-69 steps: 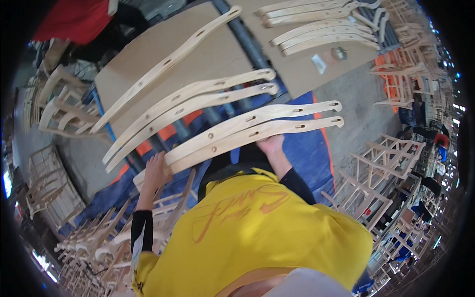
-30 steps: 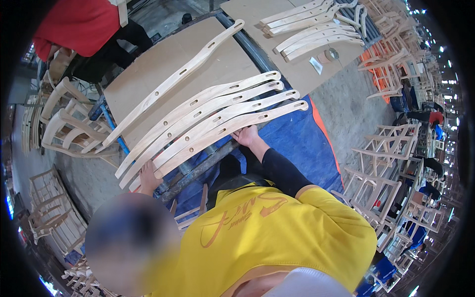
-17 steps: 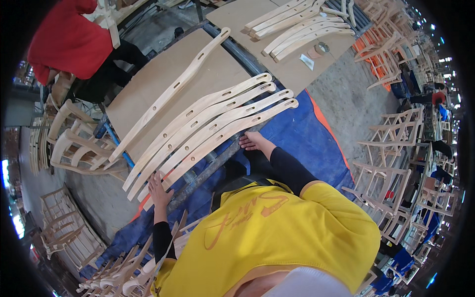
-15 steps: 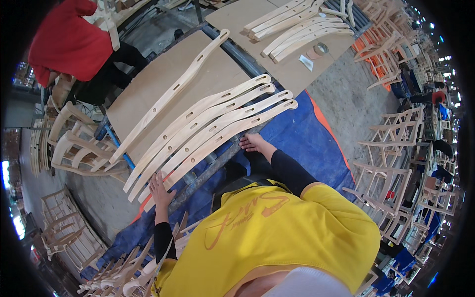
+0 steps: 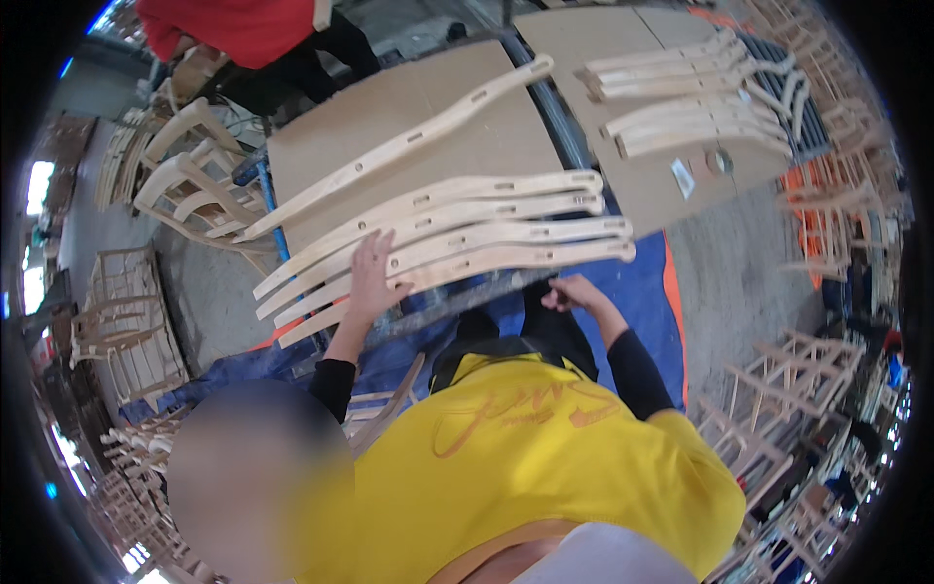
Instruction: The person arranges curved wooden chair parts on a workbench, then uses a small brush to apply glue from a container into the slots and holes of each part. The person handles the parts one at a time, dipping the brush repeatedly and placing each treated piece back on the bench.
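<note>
Head view, landmark: brown cardboard sheet (image 5: pixel 316 146) on the near bench.

Left hand (image 5: pixel 372 273): 1, palm down, fingers and thumb spread apart, nothing gripped; lies over the lower slats of the set, toward their left ends, below the sheet. Pressing or hovering: cannot tell.

Right hand (image 5: pixel 574 292): 1, bare, fingers bent inward, below and right of the sheet, beneath the slats' right portion and apart from them. Pinching something or closed on nothing: cannot tell.

Curved wooden slats (image 5: pixel 467 215): 4, pale, slotted, side by side, across the sheet's lower edge, right ends past its right edge.

Diagonal slat (image 5: pixel 389 151): 1, pale, slotted, lying on the sheet, apart from the 4.

Second cardboard sheet (image 5: pixel 584 44): 1, right of the landmark, bearing 2 groups of curved wooden parts, 1 pale packet (image 5: pixel 683 179) and 1 ring-shaped roll.

Blue tarp (image 5: pixel 623 341): 1, orange-edged, below the sheet.

Chair frames (image 5: pixel 161 178): several, wooden, left of the sheet.

Co-worker in red (image 5: pixel 243 29): 1, beyond the sheet's upper left.
</note>
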### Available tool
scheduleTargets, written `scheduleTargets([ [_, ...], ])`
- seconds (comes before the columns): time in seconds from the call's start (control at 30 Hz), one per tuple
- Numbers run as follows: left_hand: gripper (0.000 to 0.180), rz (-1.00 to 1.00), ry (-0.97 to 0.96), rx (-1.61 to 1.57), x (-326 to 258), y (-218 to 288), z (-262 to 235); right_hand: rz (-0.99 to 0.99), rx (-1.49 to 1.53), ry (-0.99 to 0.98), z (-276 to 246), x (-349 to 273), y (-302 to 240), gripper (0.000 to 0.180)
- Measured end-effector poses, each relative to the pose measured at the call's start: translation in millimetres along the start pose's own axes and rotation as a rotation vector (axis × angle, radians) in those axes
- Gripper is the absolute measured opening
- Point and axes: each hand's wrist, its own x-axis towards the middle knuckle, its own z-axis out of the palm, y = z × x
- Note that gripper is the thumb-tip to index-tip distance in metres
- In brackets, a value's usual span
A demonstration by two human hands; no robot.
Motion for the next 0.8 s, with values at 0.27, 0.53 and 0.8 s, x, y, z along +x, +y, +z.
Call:
scheduleTargets([
  [0.27, 0.107, 0.22, -0.095, -0.02, 176, 130, 32, -0.196, 0.11, -0.251, -93, -41, -64, 0.028],
  [0.53, 0.114, 0.37, -0.026, 0.044, 401, 239, 110, -0.314, 0.325, -0.264, -215, -39, -96, 0.026],
  [0.8, 0.131, 0.139, -0.25, 0.279, 554, 320, 159, -0.334, 0.474, -0.103, -261, -78, -101, 0.03],
])
